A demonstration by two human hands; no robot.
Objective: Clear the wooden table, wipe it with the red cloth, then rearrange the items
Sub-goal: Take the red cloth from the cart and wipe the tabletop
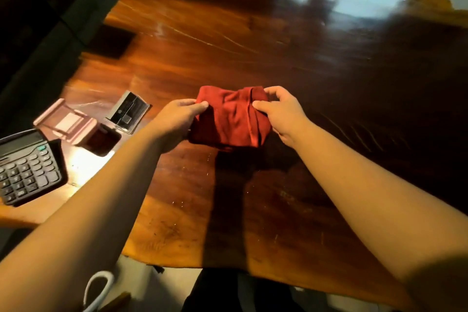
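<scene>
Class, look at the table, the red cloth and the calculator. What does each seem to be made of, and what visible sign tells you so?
Table: wood, by its grain streaks, with a glossy, probably varnished finish that mirrors window light.
Cloth: soft matte fabric; it folds and creases between both hands.
Calculator: likely hard dark plastic, with moulded casing and raised grey keys.

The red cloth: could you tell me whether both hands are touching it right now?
Touching. The head view shows the left hand pinching the left edge of the red cloth and the right hand gripping its right edge, thumb pressed on the fabric.
</scene>
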